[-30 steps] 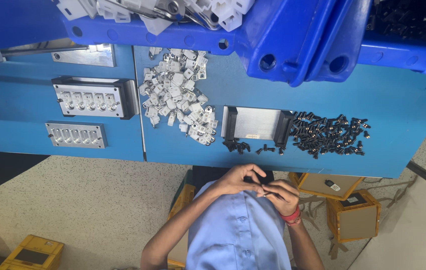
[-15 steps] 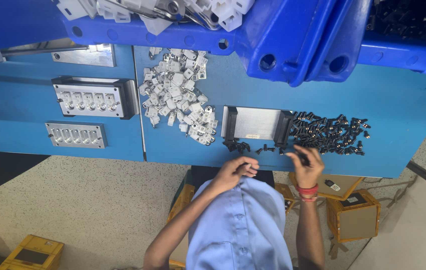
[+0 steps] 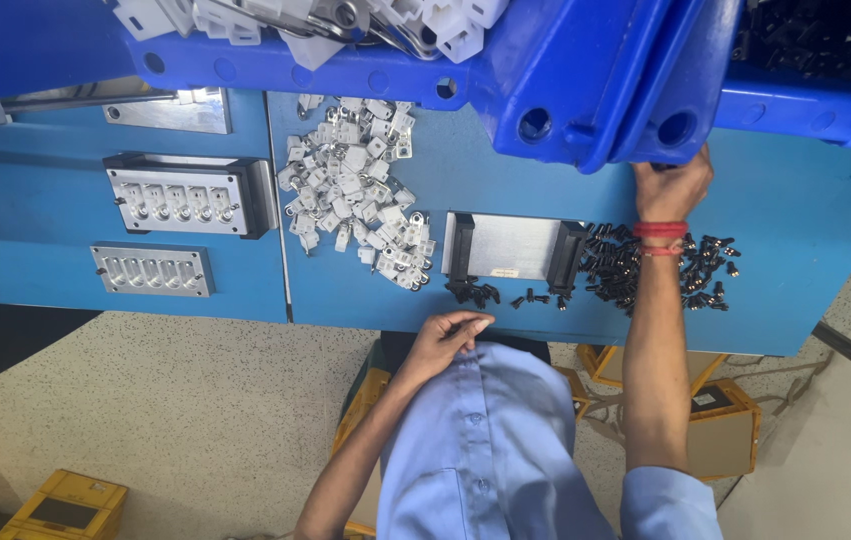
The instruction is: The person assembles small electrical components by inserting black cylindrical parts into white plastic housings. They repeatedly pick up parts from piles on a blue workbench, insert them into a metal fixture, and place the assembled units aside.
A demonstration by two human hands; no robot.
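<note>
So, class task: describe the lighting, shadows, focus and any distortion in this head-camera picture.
Head view: even, bright light and no hard glare; the metal plate shows only a soft sheen; the bins cast a shadow on the table below them; white parts and black parts are sharp; the right hand and left hand show little blur; the top edge looks slightly stretched.

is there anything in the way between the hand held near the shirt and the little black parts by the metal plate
Nothing visible blocks it. The left hand sits at the bench edge, and the nearest small black parts lie on open blue surface just beyond its fingers, in front of the metal plate.
</note>
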